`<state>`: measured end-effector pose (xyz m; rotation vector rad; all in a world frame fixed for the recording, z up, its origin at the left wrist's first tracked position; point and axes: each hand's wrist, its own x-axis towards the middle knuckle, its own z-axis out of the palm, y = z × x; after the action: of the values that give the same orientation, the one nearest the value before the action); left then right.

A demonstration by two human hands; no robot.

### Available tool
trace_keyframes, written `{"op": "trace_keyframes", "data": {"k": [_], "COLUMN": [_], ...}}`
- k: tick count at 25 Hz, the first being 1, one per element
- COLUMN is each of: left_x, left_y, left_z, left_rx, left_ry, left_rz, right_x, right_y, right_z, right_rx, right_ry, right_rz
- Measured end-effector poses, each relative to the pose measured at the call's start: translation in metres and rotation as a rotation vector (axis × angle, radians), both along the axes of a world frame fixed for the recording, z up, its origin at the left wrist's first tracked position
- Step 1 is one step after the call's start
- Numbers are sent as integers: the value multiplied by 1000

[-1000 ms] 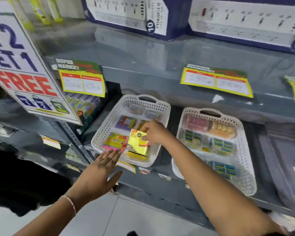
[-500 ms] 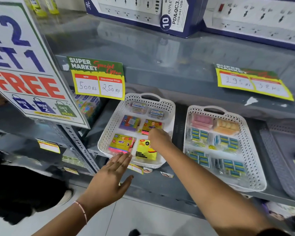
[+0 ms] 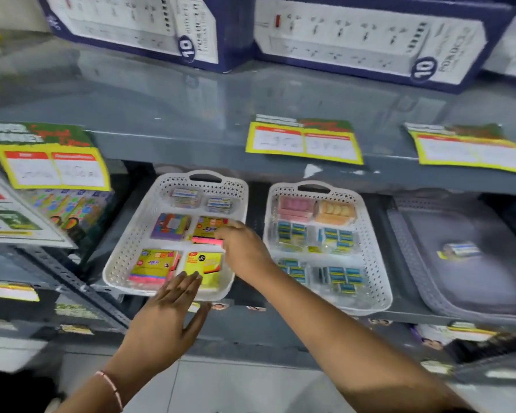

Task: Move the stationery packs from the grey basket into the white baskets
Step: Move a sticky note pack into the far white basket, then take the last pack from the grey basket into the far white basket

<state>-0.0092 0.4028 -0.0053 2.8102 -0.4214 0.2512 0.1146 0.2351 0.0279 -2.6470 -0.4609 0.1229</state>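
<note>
Two white baskets sit side by side on the shelf. The left white basket (image 3: 122,257) holds several colourful sticky-note packs, among them a yellow pack (image 3: 204,265) at its front right. My right hand (image 3: 243,248) hovers over that basket's right side, fingers loosely curled and pointing at a yellow and pink pack (image 3: 204,231), holding nothing. My left hand (image 3: 164,320) is flat with fingers apart, its tips at the basket's front rim. The right white basket (image 3: 373,263) holds eraser and staple packs. At far right, the grey basket (image 3: 423,281) contains one small pack (image 3: 460,250).
An upper shelf (image 3: 191,114) overhangs the baskets, carrying boxed power strips (image 3: 370,40) and yellow price tags (image 3: 303,141). A promotion sign (image 3: 9,216) juts out at left beside colourful boxes (image 3: 69,210). Tiled floor lies below.
My right hand has let go of the yellow pack, which now lies flat at the front right of the left white basket. That hand has drawn back right. The view shifted right.
</note>
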Motion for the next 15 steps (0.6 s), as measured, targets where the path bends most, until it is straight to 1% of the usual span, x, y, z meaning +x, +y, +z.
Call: {"op": "trace_keyframes", "data": {"k": [2,4,7,9,10,12,13,15], "left_x": [2,7,13,13,12,10,10,10], "left_y": [-41,-84,-139,-173,-190,-221,-236,-262], "left_z": [0,1,-4,-10,-12,-14,-15,-15], "left_rx": [-42,-66,-43,-23,-11,26,50,91], "left_ry": [-16,-27,-22,-27,-26,-42,-59,-79], "left_rz": [-107,-212,-325,-383,-404,-439,-448,-443], "right_x": [-3,-3,-3,-1,1,7,10,15], "right_y": [-51,-116,-227,-301,-339,-405,-433,-475], "right_z": [6,10,16,14,7,-10,-18,-32], "right_rx": [146,210,225,179,145,83,18,-178], "right_ry": [-89,-142,-208,-227,-187,-26,43,115], "right_rz": [-98,-221,-485,-671,-749,-839,-848,-824]}}
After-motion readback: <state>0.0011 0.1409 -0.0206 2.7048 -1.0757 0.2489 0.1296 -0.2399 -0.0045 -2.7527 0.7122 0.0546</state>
